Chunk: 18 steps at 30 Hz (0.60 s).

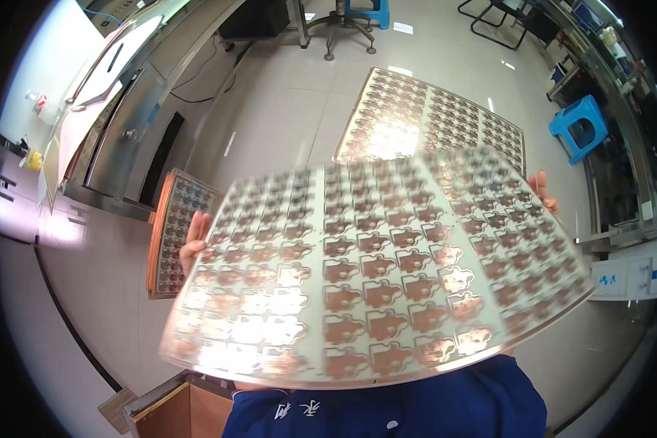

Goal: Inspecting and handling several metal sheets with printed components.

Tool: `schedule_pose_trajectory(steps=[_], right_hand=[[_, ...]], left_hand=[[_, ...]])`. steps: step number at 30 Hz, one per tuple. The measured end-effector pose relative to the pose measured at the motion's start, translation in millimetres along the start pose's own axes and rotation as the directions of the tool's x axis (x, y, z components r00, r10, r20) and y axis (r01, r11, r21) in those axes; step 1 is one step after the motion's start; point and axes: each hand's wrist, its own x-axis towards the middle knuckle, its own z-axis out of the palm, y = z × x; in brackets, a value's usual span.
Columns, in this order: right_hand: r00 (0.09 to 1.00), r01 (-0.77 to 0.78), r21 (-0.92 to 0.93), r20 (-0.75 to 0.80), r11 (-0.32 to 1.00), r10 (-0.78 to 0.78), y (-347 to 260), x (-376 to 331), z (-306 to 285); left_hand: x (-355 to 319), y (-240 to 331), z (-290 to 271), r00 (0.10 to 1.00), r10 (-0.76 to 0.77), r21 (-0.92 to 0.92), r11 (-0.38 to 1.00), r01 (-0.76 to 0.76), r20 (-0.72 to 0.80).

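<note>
Both hands, left hand (194,241) and right hand (544,191), grip with closed fingers opposite edges of a large copper-patterned panel (372,277), above the tiled floor (285,109).

Bright overhead glare, motion blur, fisheye-bent edges.

Electronics workshop, copper circuit panels (376,274), steel machine (124,131), blue stools (578,128)

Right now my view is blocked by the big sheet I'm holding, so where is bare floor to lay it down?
Bare floor lies between the steel cabinet and the panel lying flat. Another patch is at lower left, below the stacked panels. The right is crowded: blue stool, benches. Your left hand and right hand grip the held sheet.
</note>
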Motion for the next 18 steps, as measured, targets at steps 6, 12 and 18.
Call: schedule_pose_trajectory(steps=[6, 12, 18], right_hand=[[0.949, 0.022, 0.317, -0.306, 0.948, 0.080, 49.6, 2.4, 30.1], [0.796, 0.183, -0.333, -0.502, 0.925, -0.338, 71.2, 4.4, 52.2], [0.965, -0.199, -0.221, -0.215, 0.955, 0.151, 73.9, 7.4, 24.3]], left_hand=[[-7.6, -36.5, 17.4, 0.976, 0.156, -0.139, 0.974, -0.177, -0.153], [-3.3, -18.9, 21.3, 0.991, -0.136, -0.573, 0.810, 0.119, 0.014], [-29.1, -79.4, -76.3, 0.997, 0.077, -0.188, 0.979, -0.076, -0.004]])
